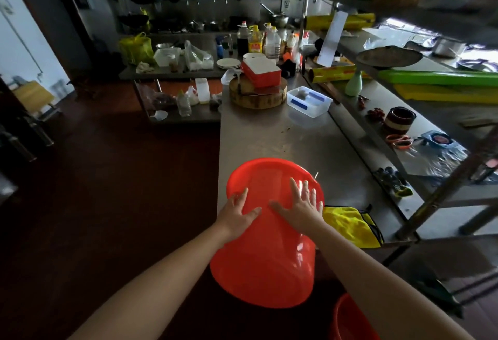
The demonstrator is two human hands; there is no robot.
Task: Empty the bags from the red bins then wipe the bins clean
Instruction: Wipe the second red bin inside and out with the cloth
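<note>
Beyond the red bin (269, 234), the counter (283, 140) lies bare for me as far as the plastic box (310, 102) and the chopping block (256, 95). Left of the bin I have open floor (134, 191); right of it the yellow cloth (350, 226) lies just beside, with the rack's slanting post (436, 199) further right.

Steel counter (296, 145) holds yellow cloth (350, 225), clear tub (310, 102), chopping block (256, 97).

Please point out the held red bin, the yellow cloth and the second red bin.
held red bin (269, 258): head view, middle of its side wall.
yellow cloth (347, 225): head view, middle of the cloth.
second red bin (347, 320): head view, its visible wall.
</note>
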